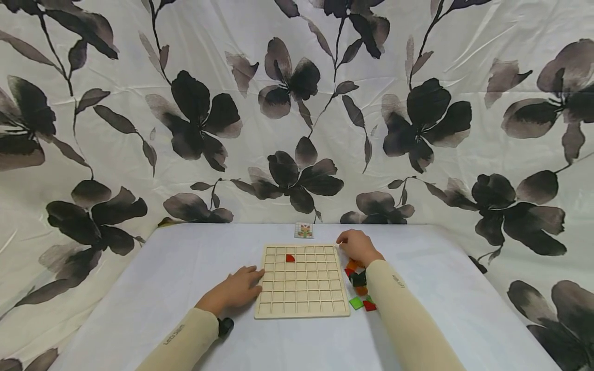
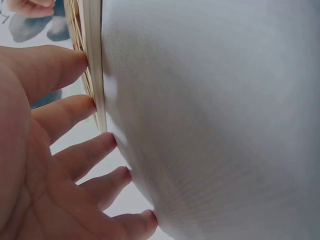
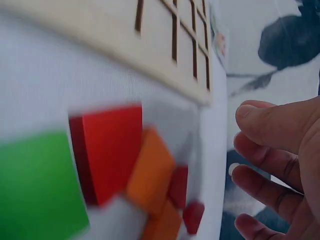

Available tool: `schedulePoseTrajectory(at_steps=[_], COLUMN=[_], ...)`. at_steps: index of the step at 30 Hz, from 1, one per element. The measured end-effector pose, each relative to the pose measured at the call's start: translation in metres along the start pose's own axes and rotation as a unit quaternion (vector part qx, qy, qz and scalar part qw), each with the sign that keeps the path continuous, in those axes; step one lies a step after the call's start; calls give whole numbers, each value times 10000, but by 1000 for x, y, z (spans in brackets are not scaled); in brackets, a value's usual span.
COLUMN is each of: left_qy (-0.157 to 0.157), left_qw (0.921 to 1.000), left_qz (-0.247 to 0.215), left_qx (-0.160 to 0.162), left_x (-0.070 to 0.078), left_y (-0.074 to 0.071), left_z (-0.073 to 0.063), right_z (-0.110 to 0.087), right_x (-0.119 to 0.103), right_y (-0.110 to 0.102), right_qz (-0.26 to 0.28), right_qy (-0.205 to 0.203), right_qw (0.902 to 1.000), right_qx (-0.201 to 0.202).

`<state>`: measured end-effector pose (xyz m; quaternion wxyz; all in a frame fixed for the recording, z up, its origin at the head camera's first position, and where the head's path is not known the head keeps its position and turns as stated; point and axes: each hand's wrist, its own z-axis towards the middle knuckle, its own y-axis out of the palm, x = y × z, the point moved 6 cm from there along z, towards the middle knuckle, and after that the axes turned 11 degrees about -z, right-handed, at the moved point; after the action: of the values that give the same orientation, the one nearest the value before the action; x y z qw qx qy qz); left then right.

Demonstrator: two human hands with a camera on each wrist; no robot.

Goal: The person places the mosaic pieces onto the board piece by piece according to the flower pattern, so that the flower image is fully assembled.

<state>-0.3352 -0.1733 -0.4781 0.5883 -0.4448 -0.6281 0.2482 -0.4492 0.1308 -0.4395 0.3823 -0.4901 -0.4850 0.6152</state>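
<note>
A pale wooden grid board (image 1: 301, 316) lies on the white-covered table, with one red piece (image 1: 290, 258) with a rounded corner in an upper cell. My left hand (image 1: 238, 288) rests at the board's left side, fingers spread; in the left wrist view the thumb and forefinger touch its edge (image 2: 94, 45). Just off the upper right corner is my right hand (image 1: 359, 246). Its fingers (image 3: 265, 187) are loosely bent in the right wrist view, and nothing shows between them and the thumb. Beside the board lie loose pieces: green (image 3: 40, 185), red (image 3: 112, 155) and orange (image 3: 150, 172).
A small card with a coloured flower-like pattern (image 1: 303, 230) lies at the table's far edge, beyond the board. The loose pieces form a pile along the board's right side, partly hidden by the right forearm (image 1: 403, 314). A floral cloth (image 1: 297, 103) hangs behind the table.
</note>
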Motion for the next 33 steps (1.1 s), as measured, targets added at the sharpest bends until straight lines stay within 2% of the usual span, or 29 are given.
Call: schedulePoseTrajectory(at_steps=[5,10,13,22,28,33], left_qy=[-7,30,32,20,31,65], left_qw=[10000,9999,9999,10000,9999,9999], left_qz=[-43,-109,-125,-53,-82,-100], left_qx=[17,-4,-22,44,100,94], left_x=[0,0,1,0,-2,-2], left_y=[0,1,0,2,2,2], left_z=[-2,-4,-4,-4,-2,-2], right_z=[0,-1,-4,-9,-8,-10], right_x=[21,40,46,57,60,55], right_y=[2,10,12,14,6,0], right_qz=[-102,-584,-760,-813,-553,30], right_qy=[265,453,489,588,562,378], right_qw=[9994,9963,9944,9918,9949,9978], right_qx=[-205,-431,-548,-786,-625,-543])
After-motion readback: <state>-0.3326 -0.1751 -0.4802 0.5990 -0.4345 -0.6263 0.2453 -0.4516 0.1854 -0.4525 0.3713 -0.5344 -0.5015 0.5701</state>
